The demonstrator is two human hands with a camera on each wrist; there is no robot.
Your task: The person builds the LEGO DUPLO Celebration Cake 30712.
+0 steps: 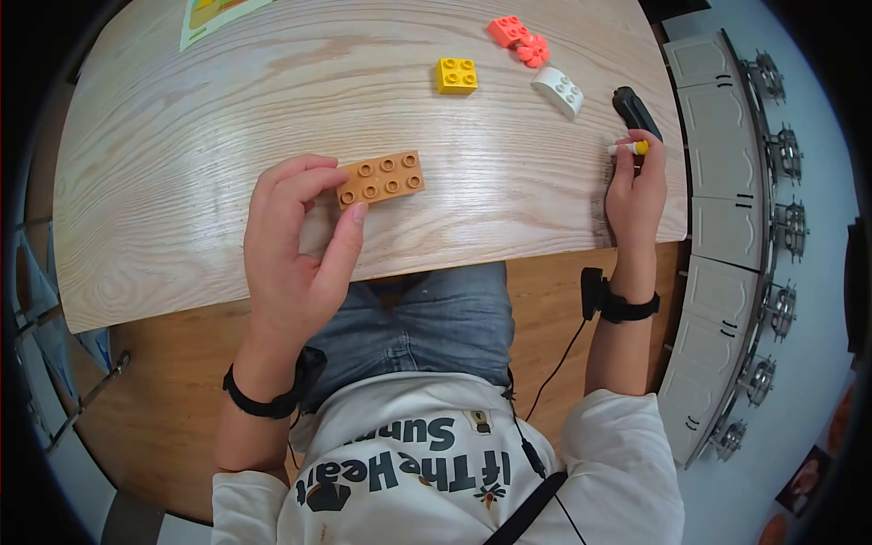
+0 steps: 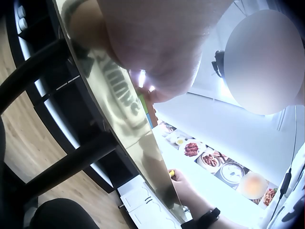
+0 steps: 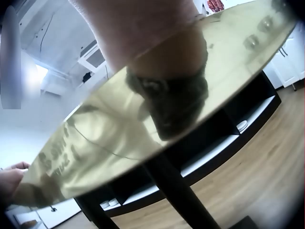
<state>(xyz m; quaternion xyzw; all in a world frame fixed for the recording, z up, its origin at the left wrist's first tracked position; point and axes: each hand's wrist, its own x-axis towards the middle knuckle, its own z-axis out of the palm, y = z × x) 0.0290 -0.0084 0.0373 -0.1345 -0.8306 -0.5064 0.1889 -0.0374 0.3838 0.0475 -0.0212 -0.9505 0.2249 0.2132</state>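
In the head view my left hand pinches a light brown toy building brick by its left end, thumb at the near edge and fingers at the far side. The brick is long, with two rows of studs facing up. At the table's right side my right hand holds a small white piece with a yellow end between thumb and fingers. Its exact kind is too small to make out. A black, elongated object lies just beyond those fingers. In both wrist views the near hand hides most of what it holds.
Beyond the hands, a yellow brick, a white curved brick, a coral brick and a coral flower piece lie on the wooden table. A printed sheet lies at the far left. White cabinets stand to the right.
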